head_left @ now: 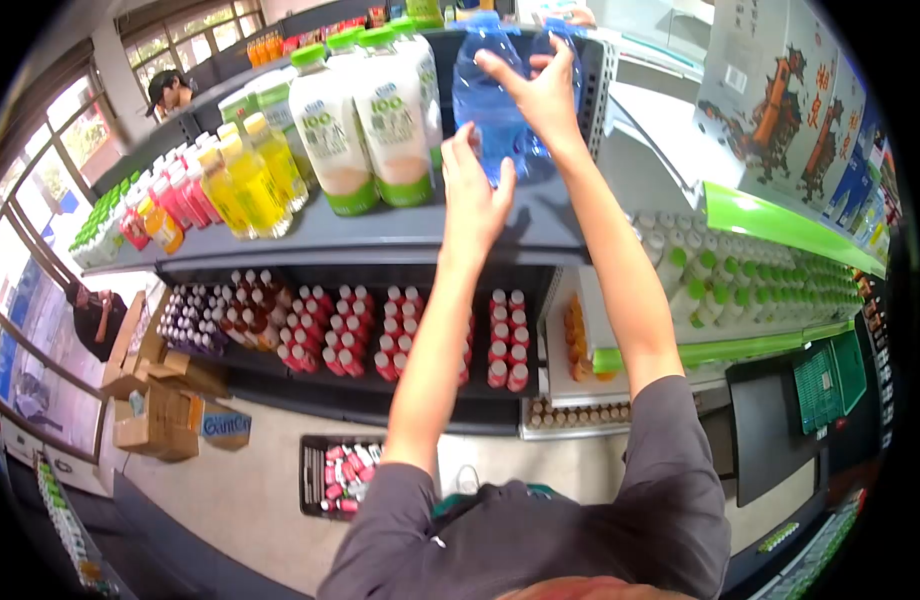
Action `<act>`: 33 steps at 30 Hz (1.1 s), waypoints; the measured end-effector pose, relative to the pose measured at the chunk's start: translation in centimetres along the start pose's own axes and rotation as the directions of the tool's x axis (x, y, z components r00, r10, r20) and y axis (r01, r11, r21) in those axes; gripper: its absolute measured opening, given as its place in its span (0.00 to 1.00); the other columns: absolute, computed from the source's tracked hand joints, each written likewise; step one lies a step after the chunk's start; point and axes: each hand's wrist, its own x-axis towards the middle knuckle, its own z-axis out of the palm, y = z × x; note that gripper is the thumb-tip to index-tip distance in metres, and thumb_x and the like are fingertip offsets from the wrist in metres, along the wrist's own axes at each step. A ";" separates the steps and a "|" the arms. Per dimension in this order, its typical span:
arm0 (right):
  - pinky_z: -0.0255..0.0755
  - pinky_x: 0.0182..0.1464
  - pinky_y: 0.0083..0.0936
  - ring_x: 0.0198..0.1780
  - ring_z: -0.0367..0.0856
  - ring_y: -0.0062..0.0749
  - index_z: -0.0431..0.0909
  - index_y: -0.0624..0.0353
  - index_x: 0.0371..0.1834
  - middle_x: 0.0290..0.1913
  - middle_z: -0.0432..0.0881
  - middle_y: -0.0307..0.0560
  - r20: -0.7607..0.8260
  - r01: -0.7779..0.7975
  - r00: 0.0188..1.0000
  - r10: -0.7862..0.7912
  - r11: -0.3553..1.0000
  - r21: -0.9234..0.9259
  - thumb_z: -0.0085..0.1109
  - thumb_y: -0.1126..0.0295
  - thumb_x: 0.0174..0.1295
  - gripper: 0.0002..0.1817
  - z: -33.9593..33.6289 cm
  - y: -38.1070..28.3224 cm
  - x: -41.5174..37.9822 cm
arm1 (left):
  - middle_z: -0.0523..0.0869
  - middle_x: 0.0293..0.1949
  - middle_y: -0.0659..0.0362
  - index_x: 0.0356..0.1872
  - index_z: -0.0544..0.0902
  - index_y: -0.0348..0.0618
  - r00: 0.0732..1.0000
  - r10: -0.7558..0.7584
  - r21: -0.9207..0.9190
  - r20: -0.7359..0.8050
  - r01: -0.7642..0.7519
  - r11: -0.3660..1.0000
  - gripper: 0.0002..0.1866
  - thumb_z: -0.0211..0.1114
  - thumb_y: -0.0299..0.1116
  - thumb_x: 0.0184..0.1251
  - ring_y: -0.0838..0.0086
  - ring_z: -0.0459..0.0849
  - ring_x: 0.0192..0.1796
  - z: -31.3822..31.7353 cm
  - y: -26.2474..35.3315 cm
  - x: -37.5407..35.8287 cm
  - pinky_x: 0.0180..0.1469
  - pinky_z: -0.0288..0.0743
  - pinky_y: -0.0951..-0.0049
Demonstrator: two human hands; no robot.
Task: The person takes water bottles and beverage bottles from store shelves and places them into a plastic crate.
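Note:
On the top shelf stands a large clear-blue water bottle (487, 90) with a blue cap and handle, with a second blue water bottle (578, 70) close behind its right side. My right hand (542, 95) overlaps the bottles near their upper part, its thumb and fingers spread. Lower down, my left hand (473, 190) is raised at the front bottle's base, thumb apart from the fingers. Neither hand is wrapped round a bottle. Left of them, white cartons with green caps (392, 120) stand upright side by side.
Yellow bottles (248, 190) and pink bottles (185, 190) line the top shelf's left. Red-labelled bottles (350, 330) fill the shelf below. A black crate (310, 478) of drinks and cardboard boxes (158, 420) sit on the floor. Printed cartons (770, 110) stand right. Two other people are visible at left.

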 end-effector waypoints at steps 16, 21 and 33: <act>0.77 0.56 0.37 0.53 0.82 0.44 0.72 0.68 0.56 0.52 0.79 0.55 0.025 0.360 0.928 -0.372 0.879 -0.312 0.84 0.50 0.39 0.45 -3.5 -4.5 -7.7 | 0.68 0.66 0.39 0.75 0.56 0.35 0.998 -0.042 -0.118 0.051 0.048 0.992 0.58 0.83 0.36 0.42 0.41 0.69 0.66 -1.8 1.2 0.1 0.71 0.63 0.48; 0.76 0.56 0.41 0.51 0.81 0.48 0.71 0.61 0.56 0.52 0.80 0.54 0.082 0.536 0.838 -0.539 0.789 -0.301 0.86 0.51 0.36 0.45 -10.0 -7.7 -12.6 | 0.70 0.70 0.39 0.72 0.63 0.34 0.961 0.272 -0.265 0.054 -0.248 0.932 0.47 0.79 0.35 0.52 0.45 0.66 0.74 -2.1 3.3 -1.8 0.75 0.61 0.52; 0.80 0.52 0.34 0.48 0.85 0.44 0.81 0.55 0.51 0.52 0.84 0.51 0.352 0.037 0.934 0.065 0.961 -0.276 0.80 0.58 0.46 0.29 -35.5 -21.9 -27.5 | 0.77 0.63 0.49 0.70 0.63 0.34 0.690 0.410 -0.802 0.596 0.487 0.347 0.43 0.77 0.36 0.58 0.59 0.80 0.62 3.5 23.7 -27.6 0.63 0.77 0.61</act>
